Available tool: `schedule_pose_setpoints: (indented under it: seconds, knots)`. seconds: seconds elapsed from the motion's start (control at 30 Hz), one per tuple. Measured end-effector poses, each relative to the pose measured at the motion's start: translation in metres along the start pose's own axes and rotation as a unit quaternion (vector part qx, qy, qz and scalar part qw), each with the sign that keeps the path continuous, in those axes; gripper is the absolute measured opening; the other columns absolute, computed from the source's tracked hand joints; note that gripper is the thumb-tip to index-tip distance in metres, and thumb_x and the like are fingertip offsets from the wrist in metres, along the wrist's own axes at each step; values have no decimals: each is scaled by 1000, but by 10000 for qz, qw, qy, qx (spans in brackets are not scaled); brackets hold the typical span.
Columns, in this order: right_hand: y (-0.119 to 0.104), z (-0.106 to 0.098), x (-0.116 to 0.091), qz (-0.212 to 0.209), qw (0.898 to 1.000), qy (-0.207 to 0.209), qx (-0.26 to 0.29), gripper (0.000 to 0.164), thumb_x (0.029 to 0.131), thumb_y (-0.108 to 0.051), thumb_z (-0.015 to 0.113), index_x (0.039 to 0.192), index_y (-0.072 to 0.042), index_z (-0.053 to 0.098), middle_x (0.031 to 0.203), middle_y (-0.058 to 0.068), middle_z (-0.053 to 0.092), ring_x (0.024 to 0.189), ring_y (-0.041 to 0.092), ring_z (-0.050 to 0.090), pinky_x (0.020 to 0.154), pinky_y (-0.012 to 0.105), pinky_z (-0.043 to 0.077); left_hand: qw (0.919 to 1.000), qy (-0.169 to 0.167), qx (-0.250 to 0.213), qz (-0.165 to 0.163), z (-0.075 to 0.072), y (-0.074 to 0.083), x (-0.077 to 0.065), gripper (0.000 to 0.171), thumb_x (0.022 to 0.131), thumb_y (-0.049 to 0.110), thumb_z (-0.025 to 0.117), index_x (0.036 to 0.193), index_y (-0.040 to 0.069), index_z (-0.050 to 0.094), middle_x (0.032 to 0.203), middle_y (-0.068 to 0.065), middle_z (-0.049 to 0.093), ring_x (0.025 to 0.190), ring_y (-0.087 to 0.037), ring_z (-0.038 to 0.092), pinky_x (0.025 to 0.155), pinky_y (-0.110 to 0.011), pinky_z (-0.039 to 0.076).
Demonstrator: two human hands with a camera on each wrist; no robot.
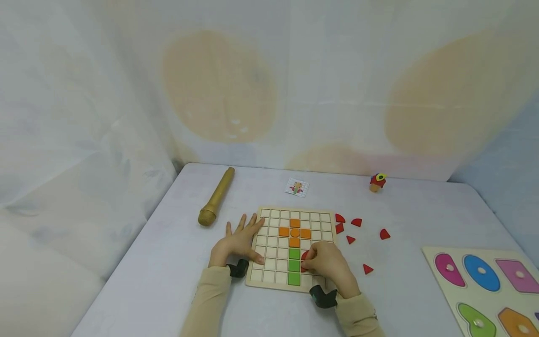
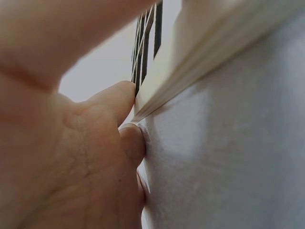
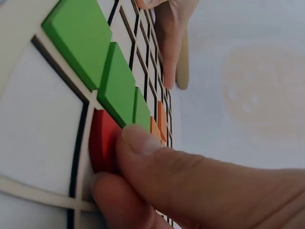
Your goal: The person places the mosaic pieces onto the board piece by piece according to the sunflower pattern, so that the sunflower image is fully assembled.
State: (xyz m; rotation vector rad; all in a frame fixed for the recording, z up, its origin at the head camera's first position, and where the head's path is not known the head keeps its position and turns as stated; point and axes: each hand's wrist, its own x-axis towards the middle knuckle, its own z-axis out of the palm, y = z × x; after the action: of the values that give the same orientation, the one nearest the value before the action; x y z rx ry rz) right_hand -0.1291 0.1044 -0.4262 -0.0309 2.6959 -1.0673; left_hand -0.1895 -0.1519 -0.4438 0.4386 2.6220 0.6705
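Observation:
A wooden grid board [image 1: 269,276] lies on the table. My left hand [image 1: 237,241] rests spread along its left edge, thumb and fingertips on the board. With thumb and finger, my right hand [image 1: 330,262] pinches a red piece [image 3: 101,140] at a cell right of the column of green squares [image 1: 294,266]; the fingers partly cover its shape. Another bit of red shows by the fingertips in the head view. Above the green column, orange squares [image 1: 284,231] form a cross around an orange round piece [image 1: 294,233].
Several loose red pieces [image 1: 356,222] lie right of the board. Behind it is a small pattern card [image 1: 296,187]. A gold microphone [image 1: 216,199] lies back left, a parrot figure [image 1: 377,182] stands back right, and a shape puzzle board [image 1: 463,290] lies front right.

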Motion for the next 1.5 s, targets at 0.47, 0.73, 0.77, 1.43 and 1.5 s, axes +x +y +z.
schedule_pose_setpoints:
  seconds: [0.47, 0.73, 0.77, 1.43, 1.5]
  knots:
    - [50, -55, 14, 387, 9951, 531, 745, 31, 95, -27, 60, 111, -1, 64, 94, 10, 71, 79, 18, 57, 63, 25, 44, 9998, 84, 141, 72, 3, -3, 6, 124, 61, 47, 87, 157, 22, 12, 165, -8, -4, 150, -35, -16, 108, -70, -20]
    - [102, -91, 5, 843, 9953, 339, 327, 41, 90, -25, 66, 120, 3, 61, 107, 21, 66, 91, 23, 59, 72, 28, 50, 9999, -6, 149, 46, -5, 3, -1, 122, 63, 48, 86, 157, 17, 14, 164, -11, -3, 150, -38, -14, 109, -70, -18]
    - [109, -95, 3, 760, 9965, 216, 258, 41, 89, -23, 68, 119, 4, 61, 104, 20, 66, 90, 23, 59, 72, 28, 51, 9999, -30, 160, 30, -6, 4, -3, 122, 64, 47, 86, 157, 16, 14, 164, -12, -3, 150, -38, -13, 109, -71, -17]
    - [119, -84, 4, 340, 9992, 84, -215, 30, 87, -16, 69, 115, -9, 70, 82, 5, 54, 82, 20, 48, 64, 29, 38, 9999, -6, 103, 25, 0, -2, 1, 122, 63, 46, 87, 157, 17, 14, 164, -12, -2, 150, -39, -13, 109, -71, -17]
    - [118, -83, 6, 341, 9990, 144, -255, 26, 87, -15, 69, 112, -9, 70, 85, 6, 56, 85, 21, 48, 66, 29, 39, 9999, 35, 102, 36, -1, 0, 1, 121, 63, 44, 88, 157, 16, 16, 164, -12, 0, 150, -39, -11, 109, -72, -16]
